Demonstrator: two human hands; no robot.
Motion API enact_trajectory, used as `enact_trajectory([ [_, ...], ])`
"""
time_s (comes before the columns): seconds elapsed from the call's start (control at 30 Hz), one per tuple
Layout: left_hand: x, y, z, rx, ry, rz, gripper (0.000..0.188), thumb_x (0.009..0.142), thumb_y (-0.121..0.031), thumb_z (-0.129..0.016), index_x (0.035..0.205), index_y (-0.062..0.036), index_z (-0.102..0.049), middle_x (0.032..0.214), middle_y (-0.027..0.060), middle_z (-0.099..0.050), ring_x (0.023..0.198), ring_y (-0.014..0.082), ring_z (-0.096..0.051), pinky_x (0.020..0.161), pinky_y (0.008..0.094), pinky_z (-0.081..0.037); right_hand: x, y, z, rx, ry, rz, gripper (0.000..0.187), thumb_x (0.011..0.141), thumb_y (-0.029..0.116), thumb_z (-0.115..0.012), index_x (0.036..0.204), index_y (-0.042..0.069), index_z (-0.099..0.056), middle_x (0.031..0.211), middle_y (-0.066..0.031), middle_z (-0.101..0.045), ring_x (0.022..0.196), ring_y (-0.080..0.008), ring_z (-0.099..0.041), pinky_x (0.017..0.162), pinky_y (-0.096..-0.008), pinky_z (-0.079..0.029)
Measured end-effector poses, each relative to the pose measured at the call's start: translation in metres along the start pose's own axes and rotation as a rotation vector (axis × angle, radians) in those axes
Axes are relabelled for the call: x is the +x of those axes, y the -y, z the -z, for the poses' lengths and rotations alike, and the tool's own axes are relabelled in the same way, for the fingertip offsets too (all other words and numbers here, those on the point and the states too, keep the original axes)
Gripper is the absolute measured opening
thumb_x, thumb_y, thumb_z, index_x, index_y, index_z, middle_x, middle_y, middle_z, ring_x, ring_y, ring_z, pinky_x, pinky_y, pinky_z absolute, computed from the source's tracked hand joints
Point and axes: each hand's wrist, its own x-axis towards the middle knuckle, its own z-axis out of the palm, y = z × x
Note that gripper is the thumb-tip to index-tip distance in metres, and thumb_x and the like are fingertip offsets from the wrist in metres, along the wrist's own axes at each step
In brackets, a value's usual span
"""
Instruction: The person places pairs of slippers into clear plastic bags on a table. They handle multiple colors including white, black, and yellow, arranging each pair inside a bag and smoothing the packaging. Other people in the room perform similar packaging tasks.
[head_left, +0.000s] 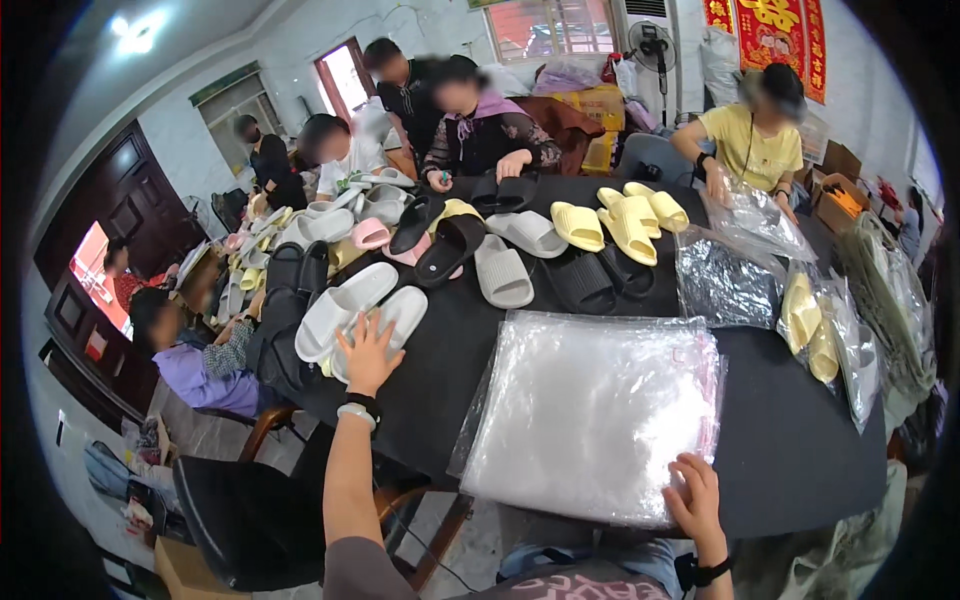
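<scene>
My left hand (369, 352) reaches out over a pair of white slide sandals (345, 312) on the black table, its fingers spread on the nearer sandal. Whether it presses on the sandal or only hovers, I cannot tell. My right hand (694, 497) rests at the lower right corner of a stack of clear plastic bags (590, 410), fingers loosely bent and apart. The bags lie flat and shiny right in front of me. Beyond them sit a grey slide (503, 272) and a pair of black slides (580, 283).
Slides in several colours heap across the far left of the table (790, 480). Yellow slides (630, 225) lie near its middle. Bagged yellow slides (808, 325) are at the right. Co-workers sit around; one in yellow (750, 150) handles a clear bag. A black chair (250, 515) stands at my left.
</scene>
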Motion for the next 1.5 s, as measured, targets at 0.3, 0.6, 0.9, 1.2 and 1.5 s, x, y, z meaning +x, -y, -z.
enact_trajectory([
  [0.3,-0.061,-0.121,0.059,-1.201,0.384,0.067,0.062,0.103,-0.025,-0.052,0.149,0.0072,-0.027,0.154,0.0246,-0.033,0.143,0.0333,-0.033,0.118,0.0395,-0.025,-0.009,-0.001,0.032,0.052,-0.198,-0.052,0.038,0.086,0.012,-0.064,0.123,0.004,-0.062,0.136,-0.0196,-0.053,0.134,-0.0375,-0.043,0.113,-0.0477,-0.03],
  [0.6,-0.106,-0.181,0.057,-1.445,0.604,0.195,0.075,0.101,-0.021,-0.054,0.153,0.0079,-0.009,0.161,0.023,-0.014,0.15,0.0293,-0.015,0.121,0.0367,-0.014,0.005,-0.035,0.012,0.665,-0.004,-0.438,0.069,0.102,0.025,-0.05,0.154,-0.004,-0.015,0.162,-0.0209,-0.016,0.15,-0.0301,-0.016,0.121,-0.0392,-0.014],
  [0.9,-0.108,-0.162,0.041,-1.445,0.495,0.25,0.072,0.103,-0.026,-0.051,0.154,0.0051,-0.012,0.161,0.0223,-0.018,0.147,0.0288,-0.022,0.118,0.0352,-0.021,-0.004,-0.043,0.005,0.303,-0.105,-0.378,0.073,0.1,0.025,-0.054,0.154,-0.005,-0.016,0.161,-0.0236,-0.017,0.15,-0.0332,-0.017,0.121,-0.0413,-0.016],
  [1.2,-0.099,-0.157,0.064,-1.478,0.679,0.283,0.068,0.105,-0.029,-0.046,0.155,0.0037,-0.013,0.16,0.0161,-0.022,0.145,0.0235,-0.026,0.117,0.0328,-0.022,-0.01,-0.016,-0.008,0.581,0.038,-0.355,0.075,0.098,0.023,-0.057,0.152,-0.008,-0.016,0.159,-0.0293,-0.015,0.15,-0.036,-0.013,0.121,-0.0411,-0.014],
  [1.5,-0.099,-0.174,0.135,-0.701,0.226,-0.092,0.07,0.095,-0.024,-0.058,0.152,0.0032,-0.026,0.156,0.0222,-0.031,0.146,0.0366,-0.027,0.12,0.0534,-0.013,0.022,0.003,0.154,-0.069,-0.041,-0.145,0.067,0.092,0.02,-0.068,0.15,0.008,-0.037,0.158,-0.0233,-0.023,0.146,-0.0385,-0.025,0.117,-0.0442,-0.028],
])
